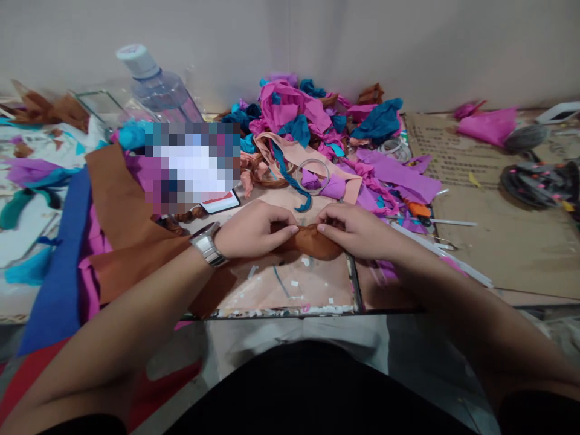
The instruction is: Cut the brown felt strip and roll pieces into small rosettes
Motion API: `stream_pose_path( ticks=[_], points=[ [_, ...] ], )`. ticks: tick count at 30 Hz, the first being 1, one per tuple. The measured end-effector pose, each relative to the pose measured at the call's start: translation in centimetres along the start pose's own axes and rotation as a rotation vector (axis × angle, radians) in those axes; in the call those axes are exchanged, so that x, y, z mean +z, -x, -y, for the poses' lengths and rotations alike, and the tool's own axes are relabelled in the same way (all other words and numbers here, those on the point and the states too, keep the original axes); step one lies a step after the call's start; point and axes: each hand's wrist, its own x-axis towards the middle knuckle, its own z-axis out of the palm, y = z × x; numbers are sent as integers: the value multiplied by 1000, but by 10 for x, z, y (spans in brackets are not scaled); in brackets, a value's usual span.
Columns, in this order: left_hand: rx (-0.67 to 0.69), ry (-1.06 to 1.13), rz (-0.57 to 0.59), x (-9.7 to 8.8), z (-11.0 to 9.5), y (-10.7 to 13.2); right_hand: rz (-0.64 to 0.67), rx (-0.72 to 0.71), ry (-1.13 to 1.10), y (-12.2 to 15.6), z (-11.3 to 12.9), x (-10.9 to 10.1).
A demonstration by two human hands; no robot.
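A strip of brown crepe paper (316, 242) is stretched between my hands, low over the front of the table. My left hand (256, 229), with a metal watch at the wrist, pinches its left part between thumb and fingers. The upper edge farther right is pinched by my right hand (356, 229). Between the two grips the paper bulges downward, and its top edge looks gathered. Larger brown sheets (131, 260) lie to the left, partly under my left forearm. Just beyond my hands lies a twisted teal strip (290, 178).
A heap of pink, purple and teal crepe scraps (294, 112) fills the back middle. A clear bottle with a white cap (165, 90) stands back left, near a partly blurred-out phone (222, 201). Cardboard (489, 241) covers the right side. White sticks (448, 257) lie beside my right forearm.
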Motion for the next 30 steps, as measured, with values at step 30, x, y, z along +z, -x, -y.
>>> stream_pose_path(
  ticks=[30],
  points=[
    [-116, 292, 178, 7, 3, -1, -209, -228, 154, 1, 9, 25]
  ],
)
